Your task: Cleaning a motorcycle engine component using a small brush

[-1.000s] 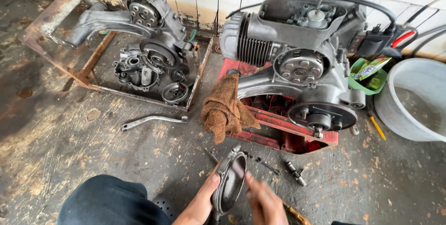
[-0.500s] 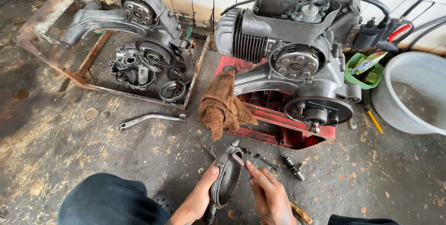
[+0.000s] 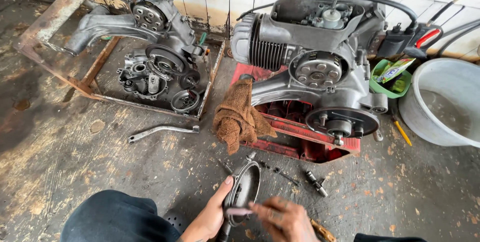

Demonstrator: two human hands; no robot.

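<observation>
My left hand [image 3: 212, 214] grips a grey oval metal engine cover [image 3: 245, 184] by its left edge, holding it tilted just above the concrete floor. My right hand [image 3: 285, 219] pinches a small pale strip [image 3: 237, 212] against the cover's lower rim. A grey scooter engine [image 3: 320, 62] sits on a red stand [image 3: 300, 137] straight ahead, with a brown rag [image 3: 237, 117] draped over the stand's left end.
A second engine [image 3: 160, 57] rests in a rusty metal frame [image 3: 55, 17] at the far left. A metal lever [image 3: 160, 131], a spark plug [image 3: 316, 183] and small bolts lie on the floor. A grey basin [image 3: 445, 104] and green tub [image 3: 392, 74] stand at right. My dark trouser knee [image 3: 115, 219] is at bottom left.
My right hand has dropped from the cover's upper part to its lower rim and now pinches the pale strip. The view shifted slightly; the left hand keeps its hold.
</observation>
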